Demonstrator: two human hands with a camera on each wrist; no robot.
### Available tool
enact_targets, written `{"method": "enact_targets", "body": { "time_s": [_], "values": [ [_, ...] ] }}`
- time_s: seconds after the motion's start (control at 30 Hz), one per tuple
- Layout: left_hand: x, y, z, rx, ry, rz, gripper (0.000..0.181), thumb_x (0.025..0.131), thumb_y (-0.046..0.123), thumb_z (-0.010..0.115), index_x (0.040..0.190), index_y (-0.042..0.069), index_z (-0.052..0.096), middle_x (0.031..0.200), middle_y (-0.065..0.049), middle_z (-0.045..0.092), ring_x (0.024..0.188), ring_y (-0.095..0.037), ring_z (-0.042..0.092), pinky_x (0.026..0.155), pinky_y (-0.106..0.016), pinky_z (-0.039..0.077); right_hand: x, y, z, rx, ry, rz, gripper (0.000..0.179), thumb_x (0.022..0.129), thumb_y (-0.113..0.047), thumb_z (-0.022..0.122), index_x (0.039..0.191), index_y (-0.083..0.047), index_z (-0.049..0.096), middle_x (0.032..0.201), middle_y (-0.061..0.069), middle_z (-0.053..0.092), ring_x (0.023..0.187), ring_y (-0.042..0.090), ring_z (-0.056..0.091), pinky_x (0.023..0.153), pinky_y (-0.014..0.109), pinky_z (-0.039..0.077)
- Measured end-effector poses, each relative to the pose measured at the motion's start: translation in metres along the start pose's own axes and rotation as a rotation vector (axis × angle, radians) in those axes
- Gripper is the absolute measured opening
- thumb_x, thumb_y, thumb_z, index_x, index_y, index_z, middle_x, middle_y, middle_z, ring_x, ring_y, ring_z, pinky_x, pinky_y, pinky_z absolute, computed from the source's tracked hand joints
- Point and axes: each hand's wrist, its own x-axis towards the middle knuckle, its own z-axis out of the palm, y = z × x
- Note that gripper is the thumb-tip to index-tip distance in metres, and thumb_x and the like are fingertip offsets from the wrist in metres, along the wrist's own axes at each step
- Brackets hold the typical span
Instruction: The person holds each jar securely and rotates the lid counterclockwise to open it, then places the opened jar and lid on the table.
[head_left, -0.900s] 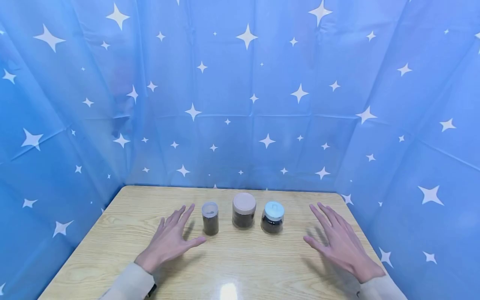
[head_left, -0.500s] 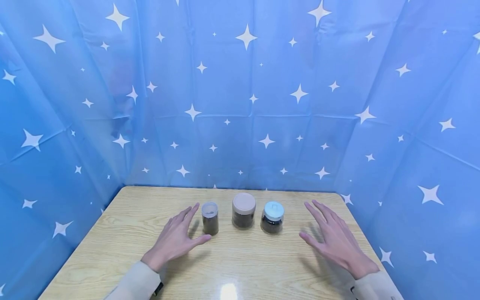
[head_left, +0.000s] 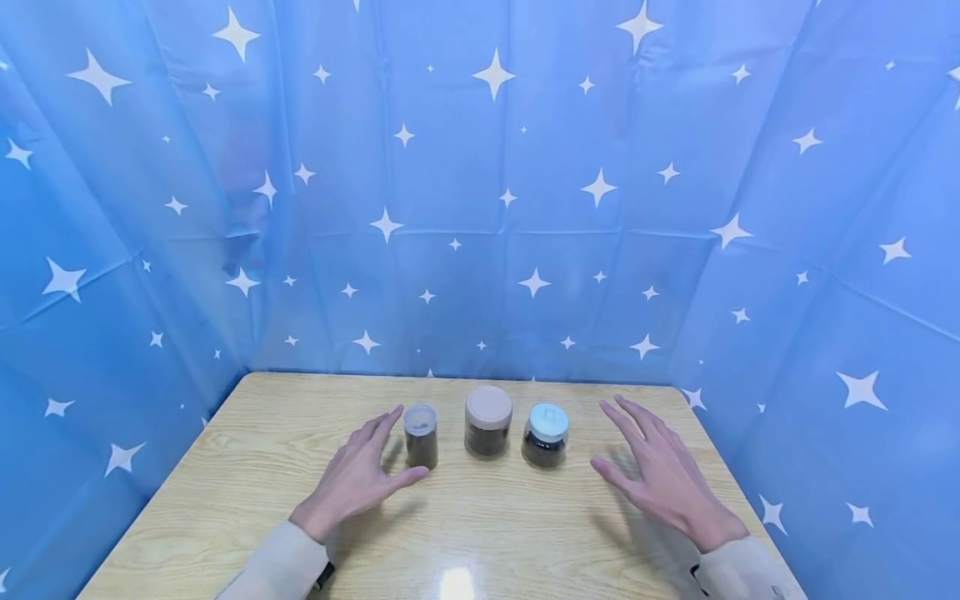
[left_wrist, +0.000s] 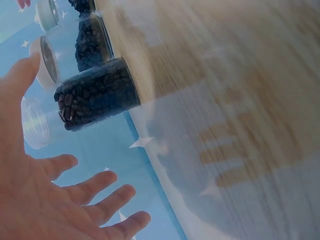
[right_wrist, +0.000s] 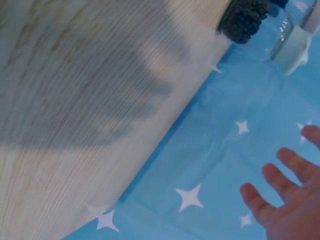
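Note:
Three clear lidded jars with dark contents stand upright in a row. The slim jar (head_left: 421, 448) with a translucent lid is at the left; dark, bean-like pieces show in this slim jar (left_wrist: 97, 95) in the left wrist view. A wider jar (head_left: 487, 437) with a pinkish lid is in the middle, and a squat jar (head_left: 544, 450) with a pale blue lid at the right. My left hand (head_left: 356, 479) is spread beside the slim jar, thumb and index finger at its left side. Fingers apart, my right hand (head_left: 663, 479) hovers right of the blue-lidded jar, holding nothing.
The jars stand on a light wood-grain table (head_left: 495, 533). A blue curtain (head_left: 450, 167) with white stars closes off the back and both sides, meeting the table's far edge. Both hands cast shadows on the tabletop.
My left hand has moved right, closer to the slim jar. My right hand has drifted left and slightly forward, toward the blue-lidded jar. The jars have not moved.

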Motion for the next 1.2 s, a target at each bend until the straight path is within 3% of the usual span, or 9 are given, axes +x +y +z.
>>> {"method": "enact_targets", "body": {
  "time_s": [0.13, 0.4, 1.2],
  "values": [
    [0.001, 0.001, 0.001, -0.019, 0.000, -0.009, 0.116, 0.095, 0.077, 0.084, 0.185, 0.025, 0.033, 0.181, -0.025, 0.048, 0.162, -0.058, 0.052, 0.123, -0.085, 0.047, 0.003, -0.003, -0.001, 0.006, -0.005, 0.000, 0.088, 0.105, -0.053, 0.082, 0.180, -0.025, 0.045, 0.183, 0.018, 0.047, 0.159, 0.054, 0.052, 0.118, 0.086, 0.047],
    [0.003, 0.004, 0.006, -0.055, 0.007, -0.011, 0.115, 0.094, 0.073, 0.089, 0.183, 0.022, 0.037, 0.172, -0.024, 0.057, 0.150, -0.050, 0.063, 0.110, -0.076, 0.061, 0.006, -0.006, 0.000, 0.017, -0.015, 0.000, 0.087, 0.105, -0.053, 0.082, 0.179, -0.022, 0.047, 0.184, 0.017, 0.047, 0.159, 0.054, 0.053, 0.118, 0.087, 0.047],
    [0.020, 0.012, 0.014, -0.195, 0.000, -0.037, 0.108, 0.091, 0.058, 0.098, 0.169, -0.001, 0.053, 0.168, -0.028, 0.062, 0.153, -0.052, 0.063, 0.125, -0.071, 0.055, 0.022, -0.017, 0.001, 0.010, 0.006, -0.061, 0.080, 0.106, -0.048, 0.082, 0.174, -0.015, 0.054, 0.178, 0.021, 0.053, 0.157, 0.053, 0.056, 0.118, 0.082, 0.050]
  ]
}}
